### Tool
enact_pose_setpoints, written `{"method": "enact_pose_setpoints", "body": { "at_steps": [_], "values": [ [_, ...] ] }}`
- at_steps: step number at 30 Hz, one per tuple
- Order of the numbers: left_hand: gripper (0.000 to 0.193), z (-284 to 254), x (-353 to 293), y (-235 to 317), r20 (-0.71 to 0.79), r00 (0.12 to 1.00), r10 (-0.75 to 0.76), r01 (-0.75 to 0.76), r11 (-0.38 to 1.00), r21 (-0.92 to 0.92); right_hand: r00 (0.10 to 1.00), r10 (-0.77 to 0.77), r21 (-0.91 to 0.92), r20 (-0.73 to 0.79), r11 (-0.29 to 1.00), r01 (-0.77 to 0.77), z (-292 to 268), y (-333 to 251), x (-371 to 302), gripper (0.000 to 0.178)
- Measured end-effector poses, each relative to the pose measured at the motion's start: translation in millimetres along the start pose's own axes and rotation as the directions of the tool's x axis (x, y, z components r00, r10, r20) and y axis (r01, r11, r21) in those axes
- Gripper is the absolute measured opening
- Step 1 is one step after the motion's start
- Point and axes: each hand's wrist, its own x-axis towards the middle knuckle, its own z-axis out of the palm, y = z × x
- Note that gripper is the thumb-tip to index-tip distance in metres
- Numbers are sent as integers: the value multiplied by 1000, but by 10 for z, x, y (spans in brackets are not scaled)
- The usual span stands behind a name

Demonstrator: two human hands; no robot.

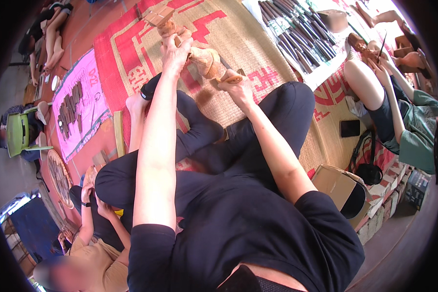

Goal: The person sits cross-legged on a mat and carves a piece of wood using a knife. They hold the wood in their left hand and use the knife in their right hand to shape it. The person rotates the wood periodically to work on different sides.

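My left hand [176,52] is closed around the narrow middle of a light brown wooden carving [204,62], which has a squared block at its far end and a rounded, carved shape at its near end. My right hand [239,90] grips a carving chisel by its pale wooden handle [234,79]. Its dark shaft points up and left beside the carving's rounded end; I cannot tell whether its tip touches the wood. Both hands are above a woven straw mat [258,44] with red patterns, in front of my crossed legs.
Many dark chisels [301,31] lie on a white cloth at the far right. More tools [72,109] rest on a pink cloth at left. A person [389,82] at right works on another carving; another [100,233] sits at lower left. A phone [350,128] and cardboard box [338,187] lie at right.
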Motion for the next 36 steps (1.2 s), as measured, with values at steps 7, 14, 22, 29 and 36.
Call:
{"method": "enact_pose_setpoints", "body": {
  "at_steps": [7, 14, 22, 29, 36],
  "values": [
    [87, -18, 157, -147, 24, 1000, 16, -16, 1000, -2, 982, -179, -190, 61, 964, 187, 28, 84, 115, 14],
    [88, -48, 131, -146, 40, 999, -7, 7, 1000, -20, 936, -348, -199, 51, 915, 351, 69, -57, 124, 18],
    [85, 10, 155, -258, 1, 999, 51, -51, 998, -20, 998, -57, 37, 32, 998, 56, -7, -107, 75, 17],
    [85, 1, 121, -179, -3, 1000, 9, -9, 1000, 29, 934, 43, 568, -354, 803, 178, -107, 3, 311, 9],
    [84, 14, -37, -74, -4, 999, 47, -46, 990, 134, 952, 66, 515, -300, 851, 103, 140, 47, 180, 14]
  ]
}}
